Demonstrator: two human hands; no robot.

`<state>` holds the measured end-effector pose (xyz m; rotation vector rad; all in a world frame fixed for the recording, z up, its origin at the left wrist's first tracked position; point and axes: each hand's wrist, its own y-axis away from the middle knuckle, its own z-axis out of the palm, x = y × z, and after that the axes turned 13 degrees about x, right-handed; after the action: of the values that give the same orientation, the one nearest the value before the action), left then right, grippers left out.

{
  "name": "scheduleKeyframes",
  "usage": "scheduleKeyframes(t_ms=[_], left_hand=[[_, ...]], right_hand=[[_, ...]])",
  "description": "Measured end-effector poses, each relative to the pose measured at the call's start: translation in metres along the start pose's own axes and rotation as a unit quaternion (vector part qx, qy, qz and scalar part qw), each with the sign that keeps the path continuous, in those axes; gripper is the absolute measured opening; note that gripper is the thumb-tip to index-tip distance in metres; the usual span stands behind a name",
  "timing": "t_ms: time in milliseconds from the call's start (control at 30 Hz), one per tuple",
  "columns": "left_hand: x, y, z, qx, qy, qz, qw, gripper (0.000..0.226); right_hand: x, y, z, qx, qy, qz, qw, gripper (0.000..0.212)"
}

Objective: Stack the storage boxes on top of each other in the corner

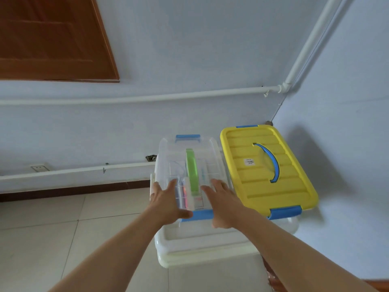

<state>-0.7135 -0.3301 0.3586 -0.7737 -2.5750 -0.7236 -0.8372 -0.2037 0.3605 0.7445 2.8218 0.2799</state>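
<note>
Both arms reach up from bottom of frame. Left hand (166, 202) and right hand (224, 204) flat, fingers spread, pressing lid of clear storage box (187, 165) at frame centre, gripping nothing. Clear box rests on large white box (202, 247). Yellow-lidded box (267, 169) just right, in corner.

A clear plastic storage box (189, 163) has a lime-green handle (192, 172) and blue latches (187, 137). The ribbed yellow lid (267, 171) beside it carries a blue handle (271, 162). The large tub (202, 245) beneath is milky white.
</note>
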Motion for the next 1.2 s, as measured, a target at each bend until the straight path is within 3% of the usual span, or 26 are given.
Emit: scheduleKeyframes(t_ms=[100,367,733,1067,1200], left_hand=[[-0.001,0.007,0.009,-0.001,-0.029,-0.002,1.000,0.111],[-0.006,0.012,0.024,0.067,-0.056,0.012,0.996,0.091],[-0.003,0.018,0.020,0.067,-0.099,0.033,0.992,0.084],[-0.003,0.018,0.016,0.042,-0.090,0.041,0.994,0.080],[-0.003,0.020,0.012,0.011,-0.083,0.029,0.996,0.083]], right_hand=[[-0.004,0.001,0.014,0.039,0.051,-0.004,0.998,0.094],[-0.006,-0.001,0.035,0.126,0.113,-0.043,0.985,0.071],[-0.010,0.001,0.044,0.118,0.100,-0.016,0.988,0.067],[-0.014,0.007,0.034,0.077,0.076,0.017,0.994,0.079],[-0.013,0.017,0.023,0.102,0.060,0.010,0.993,0.084]])
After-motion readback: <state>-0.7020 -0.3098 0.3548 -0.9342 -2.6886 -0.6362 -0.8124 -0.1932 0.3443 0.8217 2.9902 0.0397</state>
